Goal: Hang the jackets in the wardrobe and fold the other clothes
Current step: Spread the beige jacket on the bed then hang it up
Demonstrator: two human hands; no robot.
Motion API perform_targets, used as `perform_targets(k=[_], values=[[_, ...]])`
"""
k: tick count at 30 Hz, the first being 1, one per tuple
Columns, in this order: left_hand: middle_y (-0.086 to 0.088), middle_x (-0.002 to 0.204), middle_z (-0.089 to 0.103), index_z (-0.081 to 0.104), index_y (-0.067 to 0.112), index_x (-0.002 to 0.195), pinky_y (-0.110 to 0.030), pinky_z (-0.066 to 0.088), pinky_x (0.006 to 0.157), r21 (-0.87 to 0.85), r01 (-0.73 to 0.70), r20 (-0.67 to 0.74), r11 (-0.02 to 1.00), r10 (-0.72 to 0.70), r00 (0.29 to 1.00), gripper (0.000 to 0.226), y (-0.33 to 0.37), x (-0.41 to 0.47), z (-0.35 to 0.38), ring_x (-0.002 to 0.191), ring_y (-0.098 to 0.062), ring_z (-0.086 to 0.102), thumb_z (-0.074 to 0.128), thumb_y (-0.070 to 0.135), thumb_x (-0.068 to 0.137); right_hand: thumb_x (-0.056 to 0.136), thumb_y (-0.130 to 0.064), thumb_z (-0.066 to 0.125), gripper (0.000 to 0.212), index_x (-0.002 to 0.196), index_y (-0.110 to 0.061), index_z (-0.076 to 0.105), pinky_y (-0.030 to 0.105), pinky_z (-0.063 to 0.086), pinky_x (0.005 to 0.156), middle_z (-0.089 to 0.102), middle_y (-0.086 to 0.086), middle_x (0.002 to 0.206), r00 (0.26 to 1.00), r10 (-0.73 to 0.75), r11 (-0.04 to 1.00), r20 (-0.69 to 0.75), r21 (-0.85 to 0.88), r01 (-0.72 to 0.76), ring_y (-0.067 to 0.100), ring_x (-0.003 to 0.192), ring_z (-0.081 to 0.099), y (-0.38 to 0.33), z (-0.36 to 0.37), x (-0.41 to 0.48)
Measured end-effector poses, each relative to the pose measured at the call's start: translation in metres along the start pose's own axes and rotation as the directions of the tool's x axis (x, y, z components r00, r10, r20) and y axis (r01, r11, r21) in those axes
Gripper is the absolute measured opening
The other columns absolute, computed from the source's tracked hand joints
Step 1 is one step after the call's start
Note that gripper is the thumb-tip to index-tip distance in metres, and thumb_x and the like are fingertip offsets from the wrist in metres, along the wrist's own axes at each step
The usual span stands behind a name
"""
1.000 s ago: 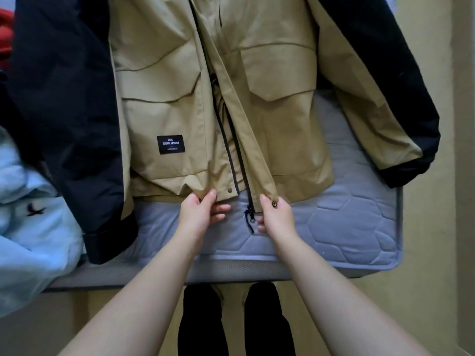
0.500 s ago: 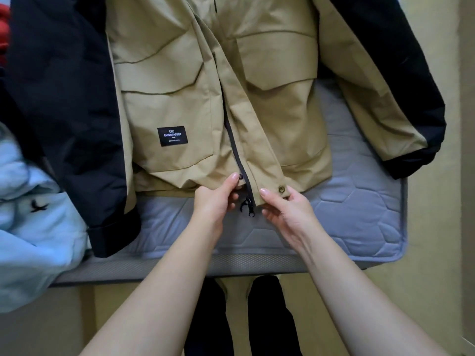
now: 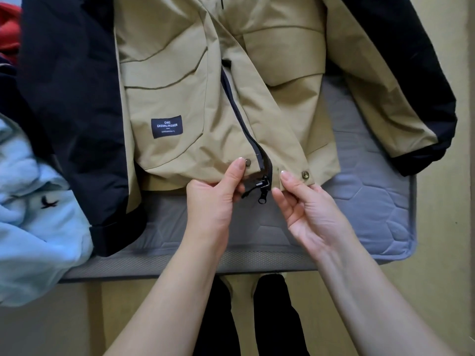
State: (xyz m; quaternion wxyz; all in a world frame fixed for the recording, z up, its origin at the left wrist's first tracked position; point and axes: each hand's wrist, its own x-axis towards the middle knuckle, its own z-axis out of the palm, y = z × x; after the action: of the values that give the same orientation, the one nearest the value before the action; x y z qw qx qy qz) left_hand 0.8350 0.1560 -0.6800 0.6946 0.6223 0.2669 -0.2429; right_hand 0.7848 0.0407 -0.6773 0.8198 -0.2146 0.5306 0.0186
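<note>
Our right hand (image 3: 308, 209) shifted closer to zipper (image 3: 263, 183), pinching jacket (image 3: 180, 98) hem, left hand (image 3: 213, 201) pinching opposite hem edge

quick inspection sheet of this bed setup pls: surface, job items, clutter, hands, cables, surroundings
surface: grey quilted mattress, upper part covered by the jacket
job's things: tan jacket with dark sleeves, lying front up; zip slider at the hem, between the hands; light blue garment bunched at the left, hanging partly over the mattress edge
clutter: red fabric in the top left corner, too little in view to identify
grips: left grip pinches the hem left of the zip; right grip pinches the hem right of it
cables: nothing seen
surroundings: yellowish floor; the person's dark trouser legs at the mattress edge
</note>
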Motion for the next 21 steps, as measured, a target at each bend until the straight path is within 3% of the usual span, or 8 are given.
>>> perform_targets(k=[5,11,14,21], values=[[0.008,0.054,0.060,0.065,0.012,0.066,-0.017,0.045,0.055,0.105,-0.125,-0.028,0.987,0.128,0.991,0.017,0.005,-0.003,0.000,0.053,-0.005,0.051,0.070,0.010,0.081,0.081,0.004,0.064,0.010,0.086,-0.003,0.059,0.018,0.054,0.053,0.068,0.000,0.064,0.999,0.013,0.999,-0.048,0.035,-0.011,0.006,0.059,0.066,0.001,0.007,-0.005],[0.006,0.069,0.069,0.071,0.016,0.064,-0.021,0.052,0.065,0.126,-0.210,0.017,0.969,0.210,0.978,0.017,0.007,-0.004,-0.003,0.068,-0.008,0.061,0.072,0.008,0.080,0.080,0.004,0.065,0.011,0.088,-0.002,0.060,0.017,0.053,0.052,0.066,0.000,0.064,0.998,0.038,0.996,-0.052,0.077,-0.034,0.006,0.057,0.065,0.001,0.011,-0.007],[0.008,0.068,0.069,0.074,0.025,0.061,-0.025,0.052,0.069,0.161,-0.233,0.041,0.959,0.229,0.972,0.024,0.008,-0.002,-0.005,0.069,-0.008,0.061,0.073,0.010,0.080,0.079,0.003,0.066,0.014,0.092,-0.001,0.060,0.018,0.053,0.052,0.066,0.002,0.068,0.998,0.043,0.995,-0.047,0.092,-0.039,0.007,0.059,0.065,0.001,0.011,-0.007],[0.001,0.067,0.067,0.069,0.017,0.057,-0.033,0.050,0.068,0.201,-0.238,0.044,0.950,0.234,0.971,0.022,0.007,0.000,-0.011,0.065,-0.012,0.060,0.075,0.015,0.079,0.080,0.003,0.066,0.021,0.098,-0.001,0.058,0.017,0.053,0.053,0.066,0.001,0.066,0.998,0.012,0.997,-0.065,0.083,-0.007,0.006,0.058,0.065,0.001,0.013,-0.008]])
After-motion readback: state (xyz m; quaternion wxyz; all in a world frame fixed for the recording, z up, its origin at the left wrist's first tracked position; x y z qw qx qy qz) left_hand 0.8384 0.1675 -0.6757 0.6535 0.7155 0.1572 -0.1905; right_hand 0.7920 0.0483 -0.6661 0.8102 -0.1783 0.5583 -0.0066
